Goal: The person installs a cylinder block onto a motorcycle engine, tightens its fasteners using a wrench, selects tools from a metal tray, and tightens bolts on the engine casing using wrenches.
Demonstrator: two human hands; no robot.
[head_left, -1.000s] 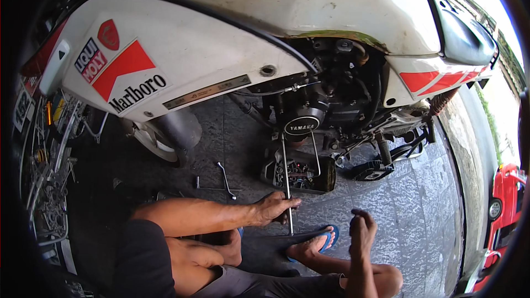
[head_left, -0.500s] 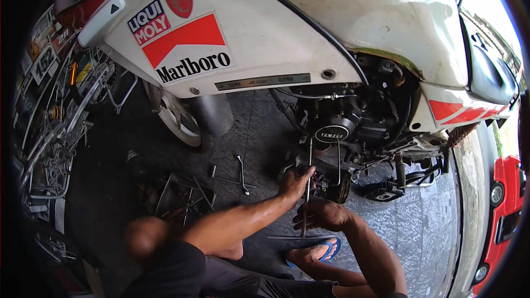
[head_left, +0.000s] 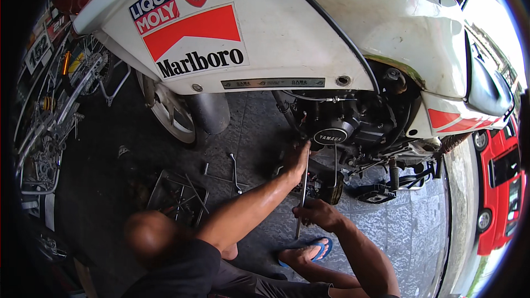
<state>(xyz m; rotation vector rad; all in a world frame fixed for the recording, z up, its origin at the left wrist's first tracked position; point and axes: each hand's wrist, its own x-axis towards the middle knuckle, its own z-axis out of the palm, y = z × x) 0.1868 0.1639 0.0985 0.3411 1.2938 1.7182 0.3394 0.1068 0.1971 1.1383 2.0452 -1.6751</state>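
Observation:
A long metal bar point(head_left: 304, 187) slants down from the underside of the engine point(head_left: 331, 135) of a white motorcycle point(head_left: 309, 38). At its upper end my left hand point(head_left: 298, 161) closes round it, close beneath the round engine cover; most of those fingers are hidden. Lower on the bar, my right hand point(head_left: 322, 213) has its fingers wrapped round it, with a short length sticking out below. Beside the bar, a thin metal rod point(head_left: 335, 165) hangs down from under the engine.
A tray of tools point(head_left: 205, 190) lies left of my left forearm, and a long wrench point(head_left: 234, 171) is on the dark tiled floor. My foot in a blue sandal point(head_left: 323, 249) is below the bar. Metal frames point(head_left: 66, 121) stand far left; a red car point(head_left: 499, 182) is outside right.
My left hand has moved up the bar to the engine. My right hand, its fingers looser before, now wraps round the bar. The view has shifted slightly.

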